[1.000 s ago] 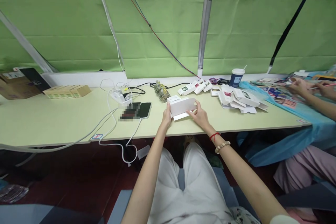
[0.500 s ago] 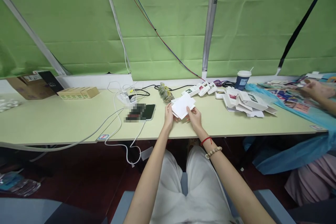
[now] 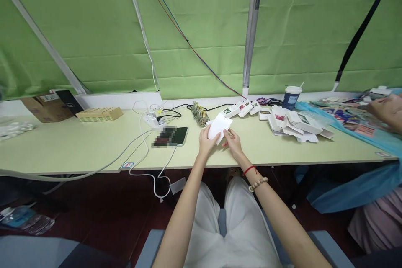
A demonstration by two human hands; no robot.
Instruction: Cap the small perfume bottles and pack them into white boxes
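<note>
A small white paper carton [image 3: 220, 126], with a flap standing out on its left, is held up over the table's front half, its blank face turned upward. My left hand [image 3: 207, 142] grips it from the left, the thumb lying across its lower part. At the lower right edge, my right hand [image 3: 233, 144] has its fingers curled against the carton; part of the contact is hidden. Just behind the carton lie small jars with gold lids in a wrapped row [image 3: 199, 114]. Small white printed boxes [image 3: 231, 110] stand farther back.
A pile of white cartons [image 3: 293, 123] and a dark blue cup [image 3: 291, 98] are to the right. To the left lie a phone [image 3: 179, 136], white cables, a power strip [image 3: 153, 119] and yellowish boxes [image 3: 99, 114]. Another person's hand [image 3: 387, 111] is at far right, over printed sheets.
My left hand has moved onto the carton's face, thumb across it. The carton has turned more upright and looks narrower. My right hand has shifted to its lower right edge.
</note>
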